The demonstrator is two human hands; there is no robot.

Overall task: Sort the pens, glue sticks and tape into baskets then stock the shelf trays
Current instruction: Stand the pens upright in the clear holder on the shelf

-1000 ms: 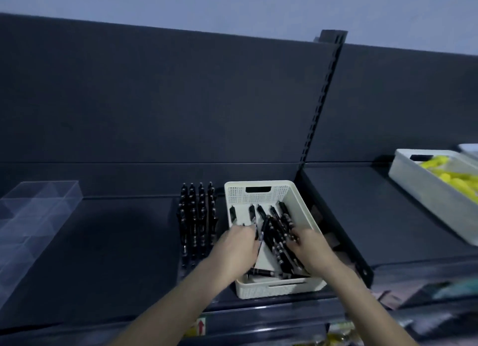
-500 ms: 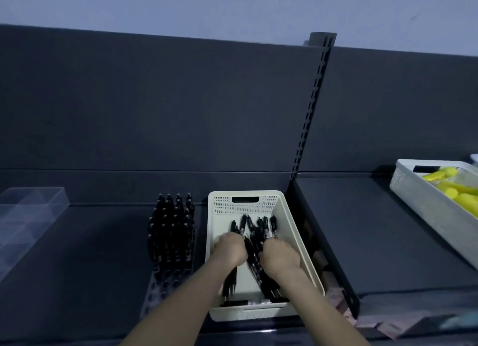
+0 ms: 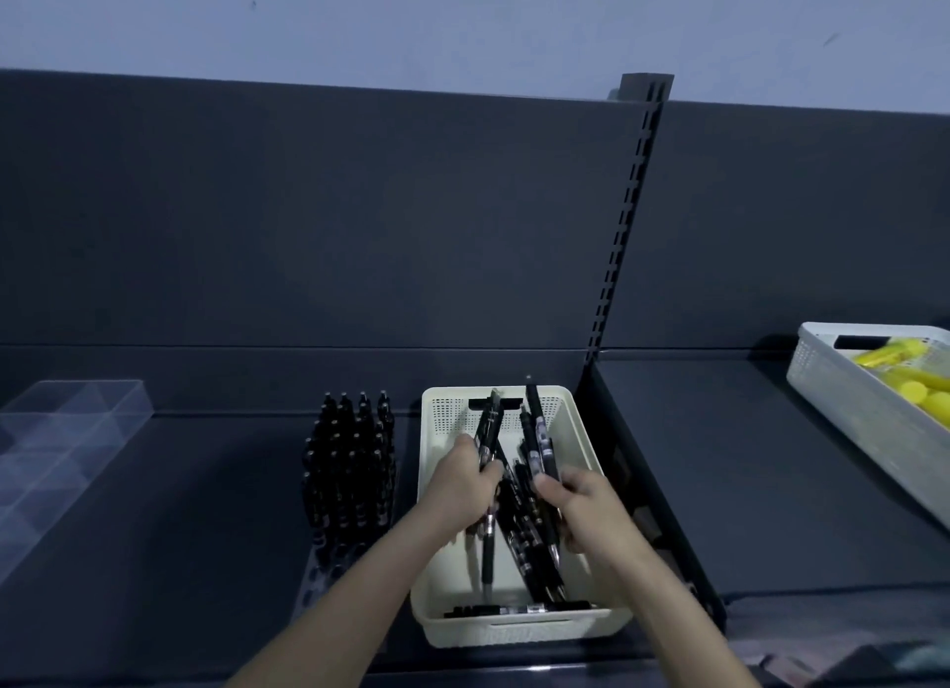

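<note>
A cream basket [image 3: 591, 446] stands on the dark shelf and holds several loose black pens [image 3: 529, 559]. Both my hands are inside it. My left hand [image 3: 460, 484] grips a few black pens, their tops raised toward the basket's far wall. My right hand [image 3: 583, 507] grips another bunch of black pens that stick up past the far rim. Left of the basket, several black pens [image 3: 352, 469] stand upright in a holed pen tray [image 3: 321, 582].
A clear compartment tray [image 3: 56, 451] sits at the far left of the shelf. A white basket [image 3: 843, 405] with yellow glue sticks [image 3: 912, 379] lies on the right shelf section. A slotted upright post [image 3: 624, 225] and a divider separate the two sections.
Both hands closed on pens in the basket and lifted them, so the pens now point up past the far rim. The camera tilted down and nearer.
</note>
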